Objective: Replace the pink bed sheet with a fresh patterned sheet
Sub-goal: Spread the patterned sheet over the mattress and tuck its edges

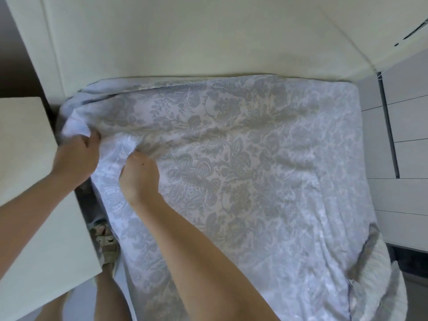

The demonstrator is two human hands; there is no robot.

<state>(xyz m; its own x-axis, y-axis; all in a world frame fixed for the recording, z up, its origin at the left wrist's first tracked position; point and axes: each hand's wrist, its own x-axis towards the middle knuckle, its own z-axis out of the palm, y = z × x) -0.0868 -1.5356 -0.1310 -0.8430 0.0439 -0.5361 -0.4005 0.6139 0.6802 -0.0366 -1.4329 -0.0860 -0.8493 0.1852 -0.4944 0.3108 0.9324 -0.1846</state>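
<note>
The patterned sheet (254,170), light and limp I'd judge, covers the bed (370,279), best held at its bunched ten o'clock corner, where left hand (76,156) and right hand (139,177) have their grip clamped on it.

The sheet (254,170) lies spread over the mattress (379,274), whose far edge meets the wall (185,38) behind it. A cabinet (25,140) stands just left of the bed, and the floor (407,158) runs along its right. The left grip (77,156) and the right grip (139,174) hold the sheet near its far left corner.
</note>
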